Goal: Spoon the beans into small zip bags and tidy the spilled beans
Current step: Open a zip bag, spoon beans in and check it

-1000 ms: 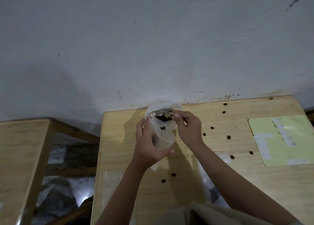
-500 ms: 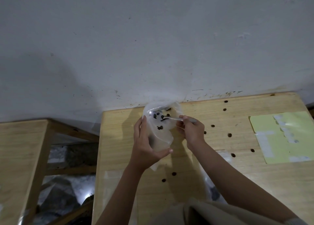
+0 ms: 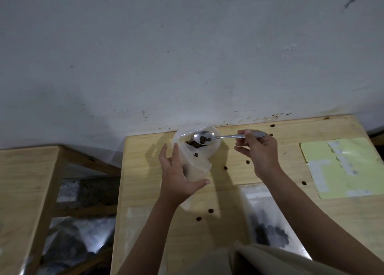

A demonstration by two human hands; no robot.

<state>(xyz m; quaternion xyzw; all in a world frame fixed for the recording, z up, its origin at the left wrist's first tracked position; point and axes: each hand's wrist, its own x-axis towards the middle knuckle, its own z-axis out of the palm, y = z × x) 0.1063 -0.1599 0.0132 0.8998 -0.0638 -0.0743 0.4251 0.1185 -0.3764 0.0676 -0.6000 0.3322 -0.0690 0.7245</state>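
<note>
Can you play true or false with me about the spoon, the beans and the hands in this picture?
1. The spoon has beans in it. True.
2. The left hand holds the spoon. False: the right hand pinches the spoon's handle, and the left hand's grip is on the clear plastic container.
3. Loose beans lie on the wooden table. True.
4. The yellow sheet is under the container. False: it lies apart, on the table's right side.
5. A zip bag with dark beans inside lies on the table near the person. True.
</note>
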